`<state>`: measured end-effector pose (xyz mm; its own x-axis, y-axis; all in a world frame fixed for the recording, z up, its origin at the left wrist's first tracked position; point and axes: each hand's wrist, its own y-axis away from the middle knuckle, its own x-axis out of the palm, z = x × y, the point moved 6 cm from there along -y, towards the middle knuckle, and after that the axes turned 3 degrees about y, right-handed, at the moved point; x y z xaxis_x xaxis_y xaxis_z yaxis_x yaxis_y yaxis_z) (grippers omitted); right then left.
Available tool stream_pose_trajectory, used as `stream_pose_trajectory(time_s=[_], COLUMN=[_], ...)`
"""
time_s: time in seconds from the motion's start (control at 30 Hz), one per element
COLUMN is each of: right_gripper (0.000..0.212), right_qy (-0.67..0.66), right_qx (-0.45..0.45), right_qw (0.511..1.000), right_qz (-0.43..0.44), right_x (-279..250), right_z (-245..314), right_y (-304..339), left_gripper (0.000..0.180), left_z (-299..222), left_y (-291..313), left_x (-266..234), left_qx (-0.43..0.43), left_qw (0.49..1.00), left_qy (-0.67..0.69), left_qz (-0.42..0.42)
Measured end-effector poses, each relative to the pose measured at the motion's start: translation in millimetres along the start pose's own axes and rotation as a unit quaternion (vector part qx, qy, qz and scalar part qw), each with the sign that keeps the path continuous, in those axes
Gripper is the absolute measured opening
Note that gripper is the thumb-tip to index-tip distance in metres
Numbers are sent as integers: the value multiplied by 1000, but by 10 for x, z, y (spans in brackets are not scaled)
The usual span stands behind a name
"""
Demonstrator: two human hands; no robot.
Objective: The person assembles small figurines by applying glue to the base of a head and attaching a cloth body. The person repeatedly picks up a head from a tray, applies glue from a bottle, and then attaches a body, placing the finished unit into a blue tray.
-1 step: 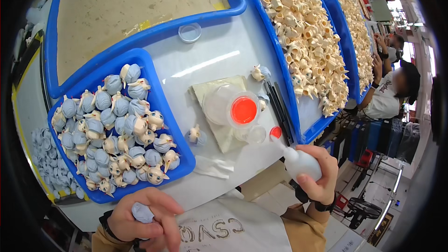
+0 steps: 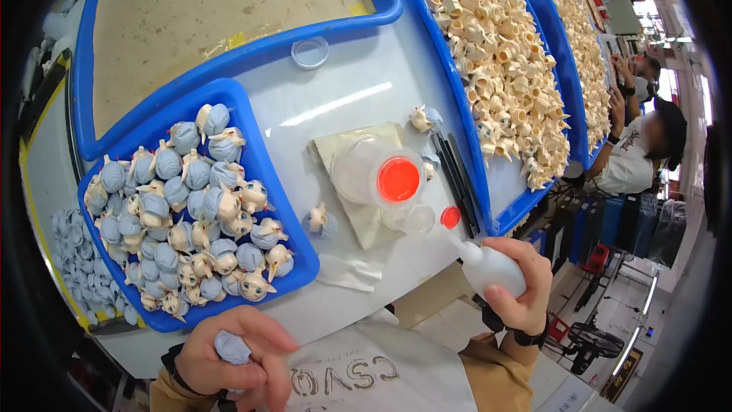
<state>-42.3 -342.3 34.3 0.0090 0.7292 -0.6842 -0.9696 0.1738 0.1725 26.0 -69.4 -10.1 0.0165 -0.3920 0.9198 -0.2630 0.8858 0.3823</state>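
At the lower left my left hand (image 2: 236, 362) has its fingers curled round a small grey-blue doll hair piece (image 2: 232, 346). Whether a face part is joined to it is hidden by the fingers. My right hand (image 2: 522, 282) grips a white squeeze bottle (image 2: 492, 269), its thin nozzle pointing up and left, just off the table's near edge. Beyond the nozzle lie a small red-filled cup (image 2: 451, 217) and a larger clear cup holding red liquid (image 2: 399, 178). A single doll head (image 2: 320, 221) with grey-blue hair rests on the table.
A blue tray (image 2: 305, 265) of haired doll heads stands left, with loose hair pieces (image 2: 76, 267) beyond it. A large blue-rimmed tray (image 2: 393, 11) lies far left. Another blue tray (image 2: 482, 206) of bare head parts stands right, beside black sticks (image 2: 455, 183). A person (image 2: 633, 145) sits further right.
The squeeze bottle in my right hand has tilted very slightly to the left. Everything else looks the same.
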Motion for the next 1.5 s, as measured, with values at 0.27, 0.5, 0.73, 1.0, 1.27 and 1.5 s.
stream_pose_trajectory(time_s=[0.27, 0.5, 0.73, 1.0, 1.27, 1.5], right_gripper=[42, 41, 39, 38, 39, 38], right_qy=[2, 5, 20, 10, 9, 17], right_qx=[-16, -2, -3, -15, -3, -25], right_qw=[999, 999, 999, 999, 999, 999], right_qz=[-29, -40, -48, -42, -46, -41], right_x=[-25, -32, -62, -49, -45, -30], right_z=[62, 121, 186, 188, 194, 198], right_y=[-11, -36, -72, -91, -85, -92], left_gripper=[43, 40, 32, 20, 39, 74], left_z=[-10, 37, -2, -30, -40, -3], left_y=[-53, -21, -20, -12, -3, 62], left_x=[-6, -63, -31, -53, -43, -129], left_qx=[14, 16, 21, 33, 66, 37], left_qw=[972, 998, 992, 990, 989, 988], left_qy=[-233, -30, -102, -126, -123, -136], left_qz=[-16, -43, -76, -54, -51, -59])
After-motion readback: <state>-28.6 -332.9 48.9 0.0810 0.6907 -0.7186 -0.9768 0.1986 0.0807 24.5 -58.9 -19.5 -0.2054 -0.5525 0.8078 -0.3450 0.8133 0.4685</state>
